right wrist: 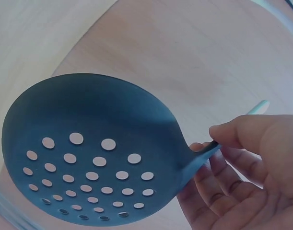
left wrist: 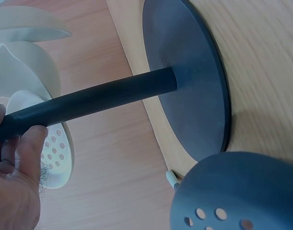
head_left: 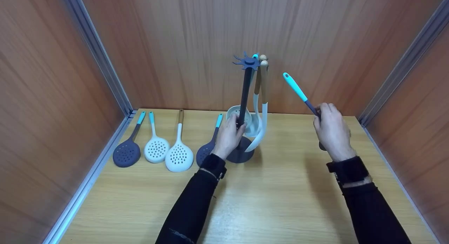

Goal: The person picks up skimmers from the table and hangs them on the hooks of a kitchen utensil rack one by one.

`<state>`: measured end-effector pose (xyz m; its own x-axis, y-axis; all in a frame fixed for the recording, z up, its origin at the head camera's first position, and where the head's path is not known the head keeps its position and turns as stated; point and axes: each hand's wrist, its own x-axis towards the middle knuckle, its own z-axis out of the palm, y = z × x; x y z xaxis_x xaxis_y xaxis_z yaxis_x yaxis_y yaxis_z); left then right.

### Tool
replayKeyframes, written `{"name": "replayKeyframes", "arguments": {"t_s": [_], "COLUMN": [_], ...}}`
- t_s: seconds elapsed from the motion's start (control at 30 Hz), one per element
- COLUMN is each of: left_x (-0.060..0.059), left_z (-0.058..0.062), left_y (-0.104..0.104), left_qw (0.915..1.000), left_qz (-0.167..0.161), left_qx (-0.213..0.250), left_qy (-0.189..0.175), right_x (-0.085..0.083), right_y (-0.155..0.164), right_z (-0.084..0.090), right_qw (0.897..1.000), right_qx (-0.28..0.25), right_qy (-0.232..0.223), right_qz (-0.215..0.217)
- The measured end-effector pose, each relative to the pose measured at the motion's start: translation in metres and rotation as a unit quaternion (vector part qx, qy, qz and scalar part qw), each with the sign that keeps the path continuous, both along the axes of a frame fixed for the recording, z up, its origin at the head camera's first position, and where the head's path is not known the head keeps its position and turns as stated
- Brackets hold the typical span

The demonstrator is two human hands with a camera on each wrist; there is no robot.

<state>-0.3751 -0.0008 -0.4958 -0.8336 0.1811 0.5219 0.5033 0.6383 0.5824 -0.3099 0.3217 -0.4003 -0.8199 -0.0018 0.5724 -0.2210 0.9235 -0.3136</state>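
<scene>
My left hand (head_left: 227,137) grips the black pole (head_left: 246,93) of a utensil stand with a hooked top and a round dark base (head_left: 239,155). On the stand hang several pale utensils, among them a white ladle (head_left: 262,126) with a wooden handle and a perforated spoon (left wrist: 60,158). To the right, my right hand (head_left: 331,131) pinches a dark skimmer (right wrist: 93,120) by its neck, above the table. Its turquoise handle (head_left: 294,86) points up and left; in the head view the hand hides most of its perforated head.
On the table's left side lie a dark skimmer (head_left: 127,153), a white skimmer (head_left: 156,149) with a turquoise handle and another white skimmer (head_left: 179,158) with a wooden handle. Another dark skimmer (head_left: 205,153) lies beside the left hand. Wooden panels (head_left: 168,51) enclose the back and sides.
</scene>
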Motion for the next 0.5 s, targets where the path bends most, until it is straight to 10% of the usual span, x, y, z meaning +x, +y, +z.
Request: {"name": "replayKeyframes", "arguments": {"t_s": [0.5], "left_x": [0.000], "left_z": [0.002], "left_y": [0.000], "left_qw": [0.9993], "left_qz": [-0.005], "left_qx": [0.008], "left_qy": [-0.037], "right_x": [0.015], "right_y": [-0.014], "right_z": [0.016], "right_qw": [0.999], "right_qx": [-0.024], "right_qy": [0.035], "right_qz": [0.006]}}
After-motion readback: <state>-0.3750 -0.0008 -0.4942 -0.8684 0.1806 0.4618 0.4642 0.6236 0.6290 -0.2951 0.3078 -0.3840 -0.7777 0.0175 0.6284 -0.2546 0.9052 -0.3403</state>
